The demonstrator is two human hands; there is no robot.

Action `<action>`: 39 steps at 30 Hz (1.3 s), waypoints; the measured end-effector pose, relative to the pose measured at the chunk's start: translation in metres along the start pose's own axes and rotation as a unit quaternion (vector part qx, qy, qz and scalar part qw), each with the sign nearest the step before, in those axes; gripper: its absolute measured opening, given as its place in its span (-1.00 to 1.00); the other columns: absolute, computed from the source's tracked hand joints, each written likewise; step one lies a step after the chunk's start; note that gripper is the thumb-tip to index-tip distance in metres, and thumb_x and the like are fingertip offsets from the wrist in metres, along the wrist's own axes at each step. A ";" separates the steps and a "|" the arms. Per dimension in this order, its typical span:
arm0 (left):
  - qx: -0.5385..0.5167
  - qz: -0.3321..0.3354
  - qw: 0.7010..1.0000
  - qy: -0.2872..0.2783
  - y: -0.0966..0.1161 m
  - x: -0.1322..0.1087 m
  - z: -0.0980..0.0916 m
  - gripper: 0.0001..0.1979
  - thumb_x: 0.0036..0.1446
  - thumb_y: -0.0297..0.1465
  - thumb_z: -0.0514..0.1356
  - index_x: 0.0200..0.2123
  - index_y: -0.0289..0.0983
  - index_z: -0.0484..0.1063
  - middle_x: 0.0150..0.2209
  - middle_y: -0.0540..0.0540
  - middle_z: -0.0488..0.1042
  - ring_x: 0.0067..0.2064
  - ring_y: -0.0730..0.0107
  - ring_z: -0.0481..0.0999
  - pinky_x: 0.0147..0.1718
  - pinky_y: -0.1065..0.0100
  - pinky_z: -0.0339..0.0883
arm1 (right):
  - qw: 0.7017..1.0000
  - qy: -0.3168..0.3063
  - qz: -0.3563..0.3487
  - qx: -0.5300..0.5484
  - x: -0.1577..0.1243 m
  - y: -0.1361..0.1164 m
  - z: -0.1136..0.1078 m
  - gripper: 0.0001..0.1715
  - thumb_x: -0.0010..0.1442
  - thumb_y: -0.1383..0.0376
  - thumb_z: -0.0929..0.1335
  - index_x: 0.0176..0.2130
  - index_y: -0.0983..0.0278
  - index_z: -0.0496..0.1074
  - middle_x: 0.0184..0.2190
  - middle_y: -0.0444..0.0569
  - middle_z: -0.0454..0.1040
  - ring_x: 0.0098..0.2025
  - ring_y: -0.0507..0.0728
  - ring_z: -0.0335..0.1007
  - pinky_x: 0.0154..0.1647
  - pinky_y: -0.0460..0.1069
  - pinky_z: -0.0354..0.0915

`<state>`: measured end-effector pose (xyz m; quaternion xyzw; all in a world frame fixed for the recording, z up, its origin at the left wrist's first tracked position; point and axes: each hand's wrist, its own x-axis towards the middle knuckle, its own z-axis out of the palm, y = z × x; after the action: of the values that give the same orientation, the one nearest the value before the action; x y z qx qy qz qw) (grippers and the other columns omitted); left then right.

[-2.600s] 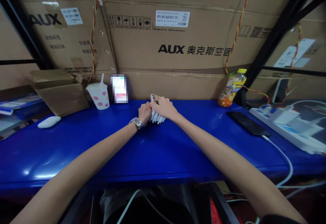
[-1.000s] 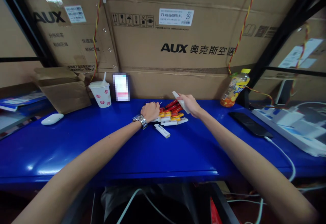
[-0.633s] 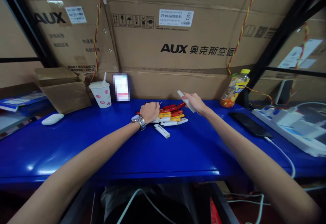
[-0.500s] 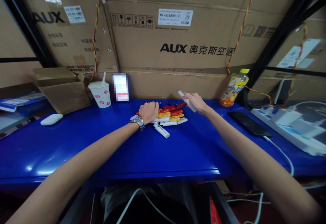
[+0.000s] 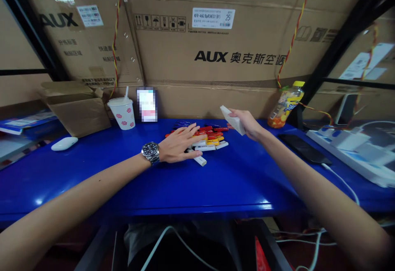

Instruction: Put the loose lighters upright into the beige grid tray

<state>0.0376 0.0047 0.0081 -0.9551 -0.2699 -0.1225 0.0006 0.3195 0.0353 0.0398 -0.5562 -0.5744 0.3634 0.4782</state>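
A heap of marker pens [image 5: 210, 136] with red, yellow and white barrels lies on the blue table [image 5: 123, 180] near its back edge. My left hand [image 5: 178, 143], a watch on its wrist, lies flat with fingers stretched out over the left side of the heap. One white marker [image 5: 200, 160] lies apart, just in front of that hand. My right hand [image 5: 247, 123] is raised to the right of the heap and grips a small white box [image 5: 232, 119].
At the back left stand a paper cup with a straw [image 5: 122, 113], an open cardboard box [image 5: 74, 106] and a white mouse [image 5: 64, 143]. A yellow-capped bottle [image 5: 285, 105], a black phone [image 5: 305, 149] and a white power strip [image 5: 348, 156] sit right. Big cardboard cartons wall off the back.
The markers were spilled out of the white box onto the table. My right hand lifted the box away to the right. My left hand went from a fist to flat, spread fingers on the heap.
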 end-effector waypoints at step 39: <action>-0.025 -0.045 0.999 -0.017 0.041 -0.042 -0.010 -0.07 0.04 0.20 0.09 0.26 -0.37 0.08 0.11 -0.37 0.38 0.03 -0.06 0.43 -0.01 -0.01 0.27 | 0.946 -0.213 -0.183 -0.163 -0.055 0.014 0.068 -0.73 0.07 0.40 0.28 -0.26 0.32 0.53 -0.37 -0.01 0.57 -0.36 0.06 0.46 -0.29 -0.02 0.34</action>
<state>0.0222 -0.0524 0.0103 -0.9436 -0.3094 -0.1134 -0.0337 0.2544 -0.0098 -0.0007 -0.4214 -0.8063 0.2806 0.3060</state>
